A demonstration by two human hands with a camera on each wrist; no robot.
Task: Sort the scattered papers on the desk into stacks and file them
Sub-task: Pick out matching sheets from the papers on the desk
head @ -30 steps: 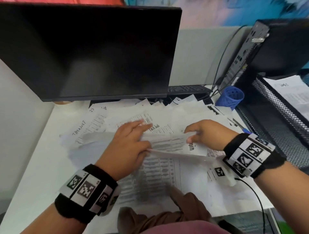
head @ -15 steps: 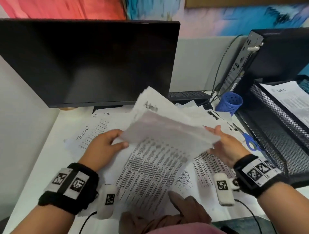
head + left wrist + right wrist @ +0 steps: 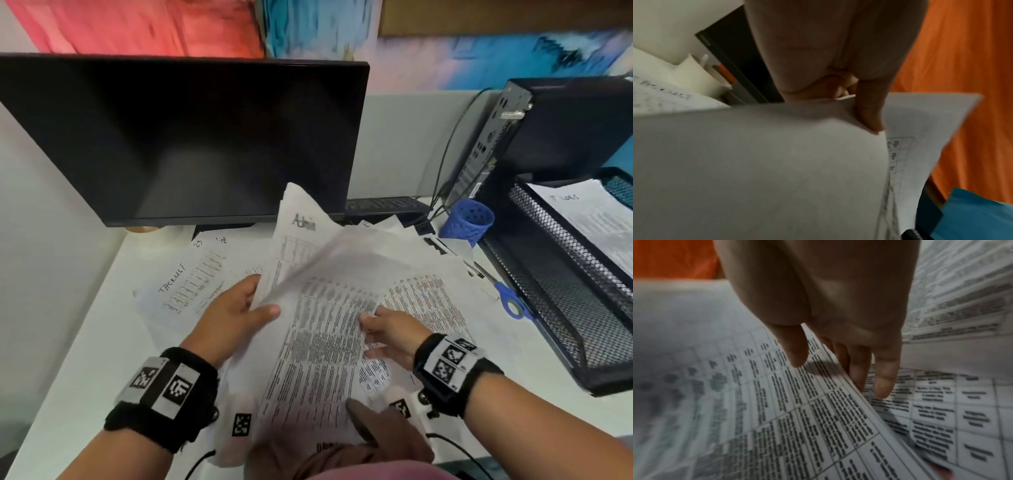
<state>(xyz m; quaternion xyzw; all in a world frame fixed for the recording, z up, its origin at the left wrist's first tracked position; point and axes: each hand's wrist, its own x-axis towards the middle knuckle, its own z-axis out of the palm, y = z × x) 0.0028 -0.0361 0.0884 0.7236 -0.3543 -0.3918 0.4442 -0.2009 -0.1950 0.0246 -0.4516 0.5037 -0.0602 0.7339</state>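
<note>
Printed papers lie scattered over the white desk (image 3: 68, 342). My left hand (image 3: 239, 308) pinches the left edge of a raised bundle of sheets (image 3: 318, 253), whose rear sheet is headed "Admin" (image 3: 303, 222). In the left wrist view the left hand (image 3: 869, 113) grips the blank back of that bundle (image 3: 756, 162). My right hand (image 3: 387, 329) is lower, at the right edge of a densely printed sheet (image 3: 318, 342). In the right wrist view the right hand (image 3: 828, 321) has its thumb over that sheet (image 3: 777, 402) and its fingers under the edge.
A dark monitor (image 3: 171, 137) stands behind the papers, with a keyboard (image 3: 383, 205) beyond. At the right are a black mesh tray (image 3: 565, 291) holding a sheet (image 3: 589, 212), a computer case (image 3: 565, 126), a blue pen cup (image 3: 469, 219) and blue-handled scissors (image 3: 510, 301). A handwritten sheet (image 3: 185, 284) lies at the left.
Both hands lifted a bundle of sheets off the desk. The right hand has since left the bundle's right edge and dropped to a printed sheet below; the left keeps the bundle raised.
</note>
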